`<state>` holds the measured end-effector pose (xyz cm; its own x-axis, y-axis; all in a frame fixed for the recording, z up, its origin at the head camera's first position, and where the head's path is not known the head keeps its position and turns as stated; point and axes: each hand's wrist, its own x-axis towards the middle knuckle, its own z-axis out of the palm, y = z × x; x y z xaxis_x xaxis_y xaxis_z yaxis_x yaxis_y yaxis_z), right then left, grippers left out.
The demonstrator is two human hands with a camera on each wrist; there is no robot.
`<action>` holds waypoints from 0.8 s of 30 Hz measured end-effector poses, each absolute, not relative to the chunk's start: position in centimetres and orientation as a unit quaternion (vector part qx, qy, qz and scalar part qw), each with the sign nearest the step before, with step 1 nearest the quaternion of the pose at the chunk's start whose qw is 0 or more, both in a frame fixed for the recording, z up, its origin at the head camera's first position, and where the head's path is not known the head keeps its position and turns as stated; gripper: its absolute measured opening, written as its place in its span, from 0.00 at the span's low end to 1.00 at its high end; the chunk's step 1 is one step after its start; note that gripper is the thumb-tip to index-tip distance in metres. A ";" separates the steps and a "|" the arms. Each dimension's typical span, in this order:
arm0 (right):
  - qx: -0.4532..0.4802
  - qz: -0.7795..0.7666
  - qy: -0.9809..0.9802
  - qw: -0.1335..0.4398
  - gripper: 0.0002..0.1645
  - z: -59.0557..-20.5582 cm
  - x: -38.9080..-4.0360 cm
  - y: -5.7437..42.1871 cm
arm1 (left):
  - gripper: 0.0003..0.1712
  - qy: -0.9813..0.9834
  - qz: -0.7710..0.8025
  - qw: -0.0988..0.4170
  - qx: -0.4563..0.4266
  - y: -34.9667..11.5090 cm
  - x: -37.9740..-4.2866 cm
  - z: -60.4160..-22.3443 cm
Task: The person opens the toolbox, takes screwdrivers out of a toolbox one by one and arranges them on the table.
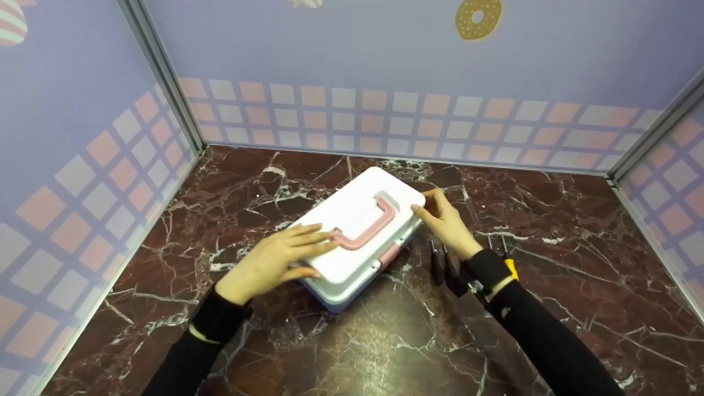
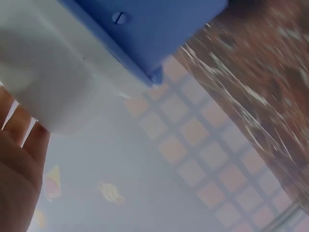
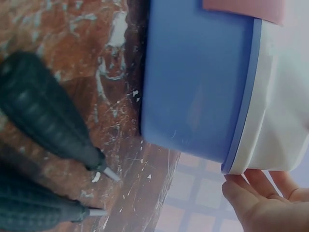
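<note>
A storage box with a white lid (image 1: 357, 220), a blue base (image 3: 198, 82) and a folded pink carry handle (image 1: 374, 231) sits at a slant on the marble-look table. The lid is down on the base, and a pink latch (image 1: 389, 256) shows on the near side. My left hand (image 1: 275, 258) lies with straight, spread fingers over the lid's left end, fingertips by the handle. At the far right corner my right hand (image 1: 448, 223) grips the lid's edge between thumb and fingers. The right wrist view shows these fingers (image 3: 263, 193) against the lid's rim.
Two black-handled screwdrivers (image 3: 46, 111) lie on the table to the right of the box, partly under my right wrist. A yellow-handled tool (image 1: 511, 268) lies just beyond that wrist. Patterned panels (image 1: 352, 118) enclose the table at the back and both sides.
</note>
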<state>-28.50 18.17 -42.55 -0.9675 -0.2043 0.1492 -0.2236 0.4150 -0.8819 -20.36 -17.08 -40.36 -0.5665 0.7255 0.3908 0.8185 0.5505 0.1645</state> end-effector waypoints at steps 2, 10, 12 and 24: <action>0.135 0.528 -0.838 0.012 0.25 -42.7 -28.2 18.2 | 0.36 -0.866 -0.161 0.160 -0.445 -17.8 -20.7 -40.5; 0.159 0.524 -0.836 0.027 0.25 -43.2 -27.0 18.1 | 0.36 -0.885 -0.159 0.164 -0.407 -19.4 -20.7 -39.7; 0.162 0.520 -0.838 0.033 0.24 -43.2 -26.6 18.0 | 0.41 -0.896 -0.144 0.157 -0.388 -19.1 -20.3 -39.1; 0.186 0.524 -0.830 0.038 0.29 -43.3 -23.5 18.2 | 0.45 -0.929 -0.056 0.178 -0.319 -16.8 -17.3 -38.7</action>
